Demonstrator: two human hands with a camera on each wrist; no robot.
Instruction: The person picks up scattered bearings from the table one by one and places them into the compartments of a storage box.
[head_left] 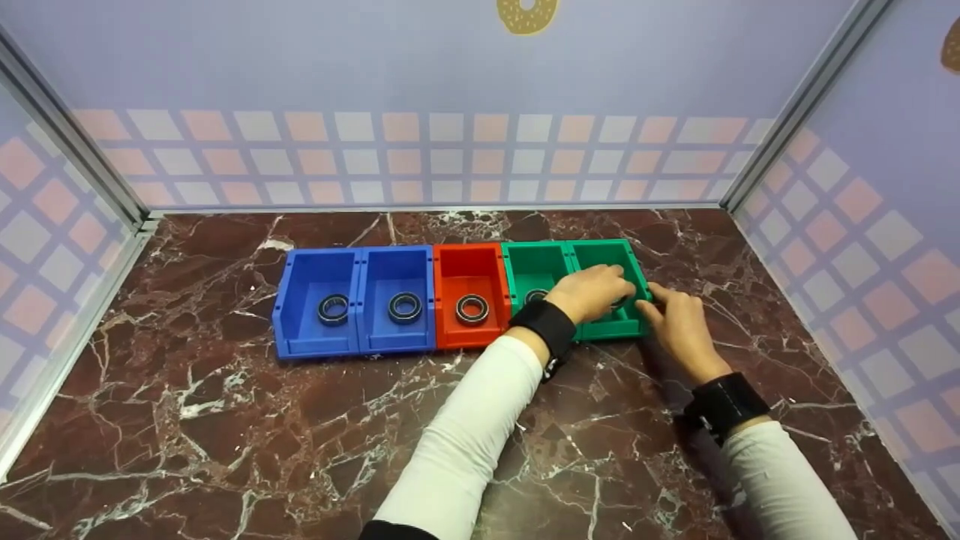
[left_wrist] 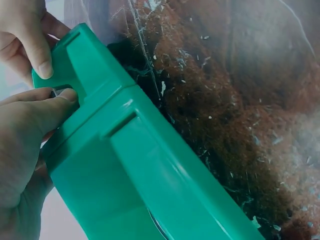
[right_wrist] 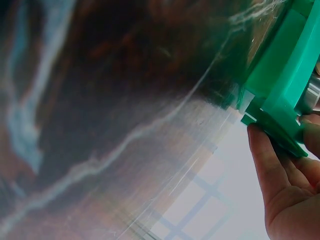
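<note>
Five bins stand joined in a row in the head view. My left hand (head_left: 596, 292) reaches into the rightmost green bin (head_left: 634, 328) and pinches a ball bearing (head_left: 619, 301), whose edge shows by the thumb in the left wrist view. My right hand (head_left: 681, 328) grips that bin's right side wall, thumb inside and fingers outside, as the right wrist view shows. Another bearing (head_left: 535, 295) lies in the neighbouring green bin (head_left: 534, 259), partly hidden by my left hand.
The red bin (head_left: 471, 339) holds a bearing (head_left: 472, 309). Left of it, two blue bins hold one bearing (head_left: 405, 307) and another bearing (head_left: 333, 309). The row stands on a brown marbled table (head_left: 300, 450), with patterned walls (head_left: 450, 75) behind and at both sides.
</note>
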